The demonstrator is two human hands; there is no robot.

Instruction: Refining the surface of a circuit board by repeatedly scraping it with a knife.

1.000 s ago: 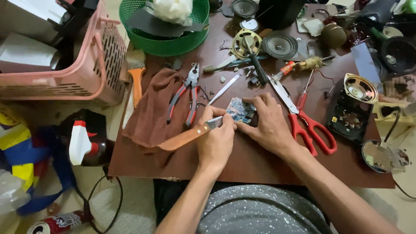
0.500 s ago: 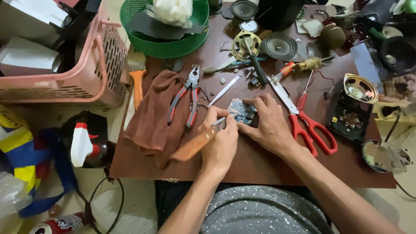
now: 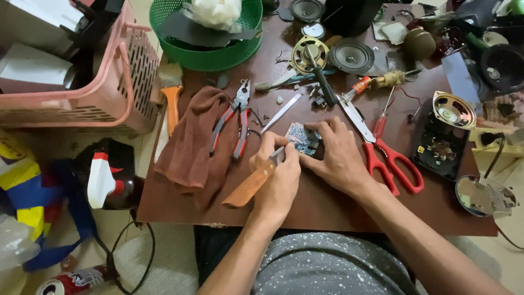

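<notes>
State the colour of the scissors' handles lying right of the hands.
Red plastic handles on the metal-bladed scissors, seen best in the head view.

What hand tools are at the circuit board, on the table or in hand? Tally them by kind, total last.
Pliers: 1
Scissors: 1
Tweezers: 1
Screwdriver: 1
Wooden-handled knife, in the left hand: 1
Total: 5
</notes>
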